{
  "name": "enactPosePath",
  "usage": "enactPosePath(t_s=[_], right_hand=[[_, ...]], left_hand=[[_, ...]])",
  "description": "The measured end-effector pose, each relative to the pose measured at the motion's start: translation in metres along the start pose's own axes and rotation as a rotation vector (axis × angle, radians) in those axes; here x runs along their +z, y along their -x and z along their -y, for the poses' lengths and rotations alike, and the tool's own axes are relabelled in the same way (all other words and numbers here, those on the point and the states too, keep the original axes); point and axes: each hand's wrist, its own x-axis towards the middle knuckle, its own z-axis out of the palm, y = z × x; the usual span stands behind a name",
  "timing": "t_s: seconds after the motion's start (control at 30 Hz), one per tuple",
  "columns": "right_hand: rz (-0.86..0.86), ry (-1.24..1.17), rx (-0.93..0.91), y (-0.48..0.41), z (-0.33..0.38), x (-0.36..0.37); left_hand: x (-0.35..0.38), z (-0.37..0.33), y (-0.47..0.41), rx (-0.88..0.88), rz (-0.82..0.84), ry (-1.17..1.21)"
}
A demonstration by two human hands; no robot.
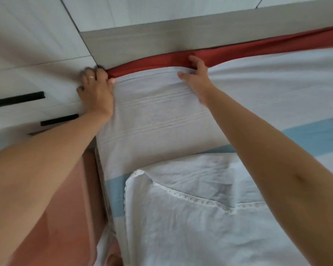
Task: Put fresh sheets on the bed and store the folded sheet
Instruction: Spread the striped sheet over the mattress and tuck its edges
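Bed: left hand grips sheet corner; right hand tucks edge.

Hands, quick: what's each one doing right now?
Left hand: closed, gripping the corner of the striped sheet at the headboard.
Right hand: fingers curled over the sheet's top edge, pressing toward the red cover.

The striped sheet looks like soft matt cotton with raised woven ribs. The white sheet on top is crinkly cloth with an eyelet lace edge. The red fabric is smooth, and the headboard is matt grey woodgrain.
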Motion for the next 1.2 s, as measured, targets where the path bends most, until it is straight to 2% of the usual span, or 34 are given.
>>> enactPosePath(t_s=[0.07, 0.13, 0.2, 0.27, 0.33, 0.37, 0.4, 0.47, 0.53, 0.63, 0.67, 0.73, 0.77, 0.83, 0.9, 0.97, 1.07, 1.2], right_hand=[[0.044, 0.073, -0.078, 0.031, -0.003, 0.004], [0.106, 0.268, -0.29, 0.08, -0.011, -0.003], [0.092, 0.497, -0.494, 0.137, -0.03, -0.024], [0.049, 0.716, -0.58, 0.193, -0.055, -0.052], [0.013, 0.9, -0.543, 0.239, -0.083, -0.082], [-0.024, 0.997, -0.498, 0.258, -0.096, -0.096], [-0.073, 1.088, -0.437, 0.272, -0.109, -0.107], [-0.134, 1.259, -0.292, 0.293, -0.131, -0.133], [-0.155, 1.4, -0.202, 0.303, -0.145, -0.156], [-0.208, 1.437, -0.126, 0.3, -0.151, -0.183], [-0.205, 1.406, -0.093, 0.297, -0.148, -0.188], [-0.225, 1.309, 0.007, 0.289, -0.138, -0.193], [-0.283, 1.226, 0.066, 0.285, -0.13, -0.194], [-0.514, 1.04, 0.112, 0.277, -0.113, -0.195], [-0.674, 0.896, 0.074, 0.265, -0.084, -0.195], [-0.729, 0.757, 0.013, 0.247, -0.056, -0.199], [-0.686, 0.637, -0.058, 0.209, -0.023, -0.207], [-0.534, 0.793, -0.171, 0.151, 0.017, -0.208]], left_hand=[[-0.011, -0.006, 0.009, -0.117, -0.014, 0.005], [-0.025, -0.013, 0.035, -0.015, -0.074, 0.041], [-0.042, -0.018, 0.085, 0.237, -0.021, 0.134], [-0.054, -0.021, 0.142, 0.551, 0.096, 0.198], [-0.054, -0.026, 0.188, 0.909, 0.202, 0.095], [-0.051, -0.031, 0.207, 1.026, 0.276, 0.009], [-0.046, -0.036, 0.221, 1.067, 0.367, -0.074], [-0.035, -0.054, 0.244, 1.053, 0.497, -0.129], [-0.026, -0.07, 0.251, 1.044, 0.54, -0.125], [-0.016, -0.085, 0.246, 0.97, 0.421, -0.032], [-0.016, -0.089, 0.243, 0.88, 0.396, 0.05], [-0.021, -0.101, 0.238, 0.583, 0.378, 0.206], [-0.023, -0.106, 0.234, 0.44, 0.348, 0.238], [-0.027, -0.111, 0.226, 0.262, 0.26, 0.299], [-0.035, -0.115, 0.214, 0.177, 0.216, 0.358], [-0.043, -0.112, 0.199, 0.149, 0.184, 0.41], [-0.053, -0.109, 0.174, 0.177, 0.148, 0.467], [-0.061, -0.102, 0.147, 0.175, 0.124, 0.462]])
